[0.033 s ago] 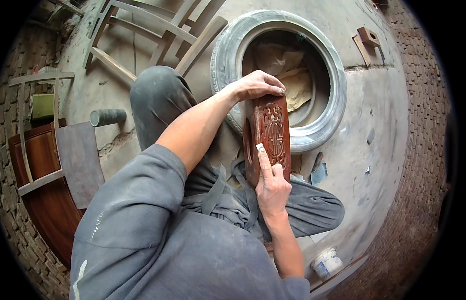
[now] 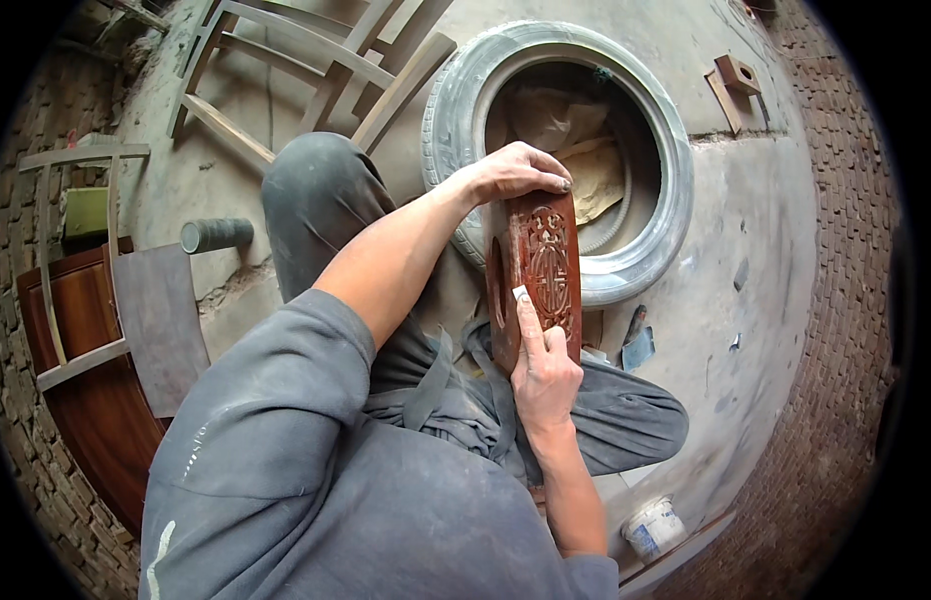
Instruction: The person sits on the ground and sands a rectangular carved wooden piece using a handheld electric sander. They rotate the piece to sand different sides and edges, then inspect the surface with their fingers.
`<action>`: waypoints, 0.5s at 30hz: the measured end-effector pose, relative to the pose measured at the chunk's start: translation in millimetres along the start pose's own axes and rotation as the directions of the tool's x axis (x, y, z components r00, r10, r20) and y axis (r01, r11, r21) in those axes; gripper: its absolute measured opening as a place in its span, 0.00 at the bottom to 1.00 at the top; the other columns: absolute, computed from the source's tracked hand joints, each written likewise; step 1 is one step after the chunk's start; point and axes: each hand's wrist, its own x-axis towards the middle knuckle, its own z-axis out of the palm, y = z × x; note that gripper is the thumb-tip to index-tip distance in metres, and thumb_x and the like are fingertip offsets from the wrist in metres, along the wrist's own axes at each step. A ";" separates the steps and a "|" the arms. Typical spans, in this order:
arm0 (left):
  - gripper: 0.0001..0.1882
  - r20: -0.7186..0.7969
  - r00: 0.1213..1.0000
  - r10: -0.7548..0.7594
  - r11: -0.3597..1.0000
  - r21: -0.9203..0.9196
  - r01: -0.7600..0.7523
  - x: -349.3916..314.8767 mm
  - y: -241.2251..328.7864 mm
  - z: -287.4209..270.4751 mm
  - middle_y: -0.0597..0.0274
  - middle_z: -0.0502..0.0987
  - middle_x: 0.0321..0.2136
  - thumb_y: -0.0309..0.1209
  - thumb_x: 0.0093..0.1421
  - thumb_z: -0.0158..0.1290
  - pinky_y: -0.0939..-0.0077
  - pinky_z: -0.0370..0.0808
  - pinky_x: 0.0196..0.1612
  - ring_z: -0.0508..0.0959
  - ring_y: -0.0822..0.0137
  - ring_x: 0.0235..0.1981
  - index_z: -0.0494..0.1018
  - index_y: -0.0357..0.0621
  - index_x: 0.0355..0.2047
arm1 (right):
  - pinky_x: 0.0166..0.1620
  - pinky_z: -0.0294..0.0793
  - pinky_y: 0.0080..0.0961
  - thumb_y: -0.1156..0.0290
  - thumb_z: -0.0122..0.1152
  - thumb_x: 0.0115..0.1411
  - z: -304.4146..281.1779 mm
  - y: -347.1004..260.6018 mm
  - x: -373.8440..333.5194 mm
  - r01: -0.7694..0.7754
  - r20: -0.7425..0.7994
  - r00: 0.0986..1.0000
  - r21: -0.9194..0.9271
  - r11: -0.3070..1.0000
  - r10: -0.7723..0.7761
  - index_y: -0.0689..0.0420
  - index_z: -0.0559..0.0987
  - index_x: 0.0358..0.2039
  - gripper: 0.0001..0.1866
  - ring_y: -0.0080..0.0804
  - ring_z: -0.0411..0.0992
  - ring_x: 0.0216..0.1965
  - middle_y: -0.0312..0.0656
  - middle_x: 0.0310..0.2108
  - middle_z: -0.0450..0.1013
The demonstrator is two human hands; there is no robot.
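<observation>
A reddish-brown carved wooden piece (image 2: 550, 255), box-like with a pierced pattern on its face, stands on end in front of my body. My left hand (image 2: 518, 172) is closed over its far end, fingers curled along the top edge. Against the near left edge of the carved face, the index finger of my right hand (image 2: 545, 370) presses a small pale piece of sandpaper (image 2: 520, 293). The other fingers of that hand are folded in. The underside of the wooden piece and its near end are partly hidden by my right hand and legs.
Just beyond the wood lies a dusty tyre (image 2: 645, 265) with paper and sacking inside. Bare wooden frames (image 2: 335, 80) rest at the far left, near a dark cylinder (image 2: 217, 235). A blue scrap (image 2: 638, 348) and a white bucket (image 2: 653, 528) are at right.
</observation>
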 end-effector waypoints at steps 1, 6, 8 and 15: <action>0.19 0.001 1.000 0.006 1.000 -0.011 -0.006 1.8 -0.3 -0.4 0.59 0.88 0.46 0.39 0.64 0.67 0.72 0.76 0.60 0.84 0.68 0.49 0.87 0.43 0.51 | 0.27 0.79 0.45 0.78 0.61 0.64 1.4 -0.5 7.6 0.011 -0.006 1.000 -0.013 1.000 -0.011 0.41 0.77 0.70 0.33 0.47 0.74 0.21 0.44 0.29 0.65; 0.19 -0.004 1.000 0.016 1.000 0.004 -0.016 0.5 0.3 -0.7 0.59 0.88 0.46 0.39 0.63 0.67 0.71 0.76 0.60 0.83 0.68 0.49 0.87 0.42 0.51 | 0.27 0.79 0.44 0.78 0.61 0.64 -1.3 -4.8 25.2 0.017 0.000 1.000 -0.036 0.999 -0.017 0.40 0.76 0.71 0.34 0.45 0.75 0.21 0.43 0.29 0.66; 0.19 0.011 1.000 0.001 0.999 0.034 -0.001 -2.4 2.0 0.6 0.61 0.88 0.47 0.42 0.67 0.66 0.73 0.75 0.61 0.82 0.71 0.51 0.86 0.44 0.53 | 0.28 0.79 0.45 0.79 0.61 0.63 -5.4 -4.0 10.0 0.002 0.016 1.000 -0.007 1.000 -0.002 0.41 0.77 0.70 0.34 0.47 0.76 0.22 0.44 0.30 0.66; 0.20 0.024 0.999 0.024 0.998 0.052 -0.025 1.0 -1.0 0.0 0.61 0.88 0.47 0.41 0.67 0.65 0.73 0.75 0.61 0.83 0.70 0.51 0.86 0.43 0.53 | 0.28 0.79 0.45 0.79 0.60 0.63 -1.8 -6.9 40.8 0.028 -0.005 1.000 -0.038 0.999 -0.028 0.40 0.76 0.70 0.35 0.46 0.77 0.22 0.44 0.28 0.66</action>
